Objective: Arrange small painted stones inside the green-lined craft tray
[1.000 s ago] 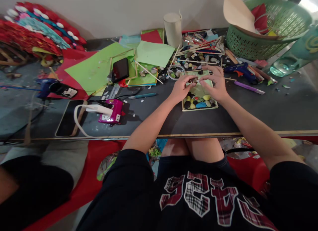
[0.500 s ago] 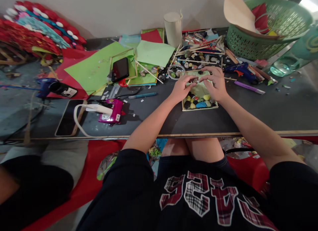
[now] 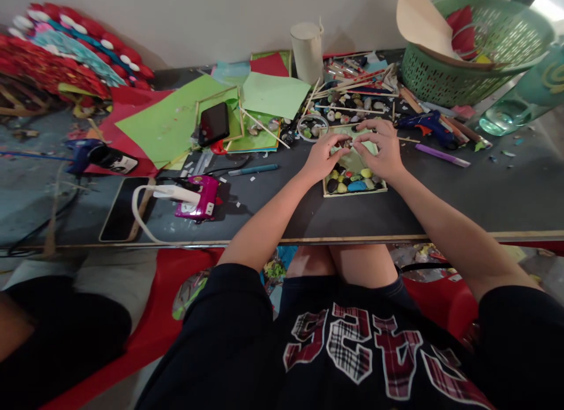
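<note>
Right hand (image 3: 384,153) curls in slightly; little else has stirred

Its fingers have bent a little nearer the other hand since half a second ago, while the left hand (image 3: 324,157) looks unmoved; nearest me, the dark, scuffed tabletop (image 3: 264,213) runs from the person's lap (image 3: 346,263) to a small panel (image 3: 355,194) framed in thin pale strips; it lies flat in front of the body, presumably so both arms can come at it evenly; along its near side sit rounded, smooth pebbles (image 3: 331,185), yellow and black, with one oblong blue pebble (image 3: 356,186), crowded against the strip as if it were a low wall.

Just beyond, the hands meet over the panel's far half; each thumb and forefinger stand narrowly apart, tips around a tiny brownish piece (image 3: 347,143); I cannot tell which hand, if either, grips it, for the fingers cover most of it; working from both sides probably steadies something so small.

Farther off, a round dish (image 3: 312,127) holds more stones; behind it straight, slim wooden sticks (image 3: 352,108) lie across a bumpy stone heap (image 3: 361,101); a blue glue gun (image 3: 434,128) rests near the right hand, perhaps for easy reach; at the back stand a pale, upright cylinder (image 3: 306,51) and a perforated green plastic basket (image 3: 440,78).
</note>
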`<state>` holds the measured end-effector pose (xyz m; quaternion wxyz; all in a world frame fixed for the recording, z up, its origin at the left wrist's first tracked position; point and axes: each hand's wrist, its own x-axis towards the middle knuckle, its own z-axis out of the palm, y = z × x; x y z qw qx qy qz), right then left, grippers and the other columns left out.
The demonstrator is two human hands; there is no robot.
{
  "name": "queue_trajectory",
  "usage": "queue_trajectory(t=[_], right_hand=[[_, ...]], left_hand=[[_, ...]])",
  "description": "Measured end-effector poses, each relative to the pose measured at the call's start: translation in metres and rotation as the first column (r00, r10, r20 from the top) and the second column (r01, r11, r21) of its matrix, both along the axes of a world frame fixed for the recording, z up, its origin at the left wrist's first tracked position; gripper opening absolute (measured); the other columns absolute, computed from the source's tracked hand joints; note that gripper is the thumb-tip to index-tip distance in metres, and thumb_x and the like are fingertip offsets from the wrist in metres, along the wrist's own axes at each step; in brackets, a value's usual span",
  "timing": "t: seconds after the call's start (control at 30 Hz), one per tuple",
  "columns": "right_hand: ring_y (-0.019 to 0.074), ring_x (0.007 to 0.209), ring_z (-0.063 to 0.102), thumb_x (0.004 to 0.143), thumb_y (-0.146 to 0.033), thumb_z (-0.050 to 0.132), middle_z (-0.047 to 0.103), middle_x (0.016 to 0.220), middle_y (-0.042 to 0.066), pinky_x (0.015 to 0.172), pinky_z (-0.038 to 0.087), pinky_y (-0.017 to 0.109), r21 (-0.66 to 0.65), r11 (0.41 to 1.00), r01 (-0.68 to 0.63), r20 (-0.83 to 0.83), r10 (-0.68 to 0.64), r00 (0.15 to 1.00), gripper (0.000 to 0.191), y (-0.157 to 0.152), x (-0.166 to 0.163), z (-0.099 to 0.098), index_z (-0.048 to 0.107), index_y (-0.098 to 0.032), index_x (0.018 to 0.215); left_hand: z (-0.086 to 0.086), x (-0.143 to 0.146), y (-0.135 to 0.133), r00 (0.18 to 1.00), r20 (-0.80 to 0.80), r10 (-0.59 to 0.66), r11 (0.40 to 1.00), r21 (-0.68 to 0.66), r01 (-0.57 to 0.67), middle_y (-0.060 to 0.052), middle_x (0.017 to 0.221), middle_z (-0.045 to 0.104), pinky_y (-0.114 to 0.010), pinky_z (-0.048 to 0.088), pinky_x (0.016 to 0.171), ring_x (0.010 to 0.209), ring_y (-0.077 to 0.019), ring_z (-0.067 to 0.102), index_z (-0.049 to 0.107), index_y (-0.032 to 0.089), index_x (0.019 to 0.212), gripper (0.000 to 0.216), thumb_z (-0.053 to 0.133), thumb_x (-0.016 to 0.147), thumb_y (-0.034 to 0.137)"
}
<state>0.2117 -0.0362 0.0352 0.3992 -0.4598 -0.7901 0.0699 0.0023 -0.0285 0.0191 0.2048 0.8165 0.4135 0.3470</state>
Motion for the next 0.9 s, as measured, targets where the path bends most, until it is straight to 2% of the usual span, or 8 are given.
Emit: queue_trajectory(t=[0.2, 0.37, 0.73, 0.9], right_hand=[[0.0314, 0.121, 0.063, 0.097, -0.066, 0.051, 0.073, 0.120, 0.007, 0.112, 0.043, 0.057, 0.042, 0.999, -0.034, -0.029, 0.036, 0.999, 0.045, -0.0010, 0.0005, 0.0007, 0.075, -0.029, 0.089], [0.0329, 0.123, 0.062, 0.097, -0.064, 0.053, 0.072, 0.121, 0.007, 0.113, 0.042, 0.059, 0.022, 0.999, -0.024, -0.001, 0.024, 1.000, 0.042, 0.0000, 0.0006, -0.0008, 0.075, -0.029, 0.089], [0.0365, 0.121, 0.062, 0.093, -0.062, 0.061, 0.071, 0.127, 0.010, 0.108, 0.045, 0.063, 0.056, 0.996, 0.075, 0.044, -0.077, 0.996, 0.040, -0.0031, -0.0009, 0.0015, 0.078, -0.027, 0.082], [0.0365, 0.118, 0.063, 0.093, -0.062, 0.062, 0.072, 0.124, 0.007, 0.108, 0.045, 0.066, 0.051, 0.992, 0.116, 0.029, -0.117, 0.993, 0.038, -0.0061, -0.0041, 0.0014, 0.079, -0.029, 0.083]], left_hand=[[0.0017, -0.0001, -0.0008, 1.000, 0.013, -0.012, 1.000, -0.015, 0.012, -0.014, 0.124, 0.071, -0.038, 0.055, 0.097, 0.118, -0.0267, 0.067, 0.064, 0.024, 0.133, 0.065, 0.033, 0.102, 0.073], [0.0007, 0.0002, 0.0001, 1.000, 0.002, -0.010, 1.000, -0.010, 0.010, -0.014, 0.125, 0.072, -0.040, 0.055, 0.100, 0.119, -0.0272, 0.067, 0.065, 0.024, 0.132, 0.064, 0.037, 0.101, 0.072], [0.0027, -0.0004, -0.0015, 1.000, 0.006, 0.000, 1.000, -0.019, 0.000, -0.015, 0.127, 0.071, -0.039, 0.056, 0.098, 0.117, -0.0272, 0.068, 0.065, 0.025, 0.133, 0.064, 0.041, 0.099, 0.074], [0.0016, -0.0005, -0.0008, 1.000, -0.003, 0.011, 1.000, -0.001, -0.011, -0.014, 0.126, 0.072, -0.040, 0.056, 0.100, 0.118, -0.0272, 0.068, 0.065, 0.025, 0.131, 0.062, 0.042, 0.099, 0.073]])
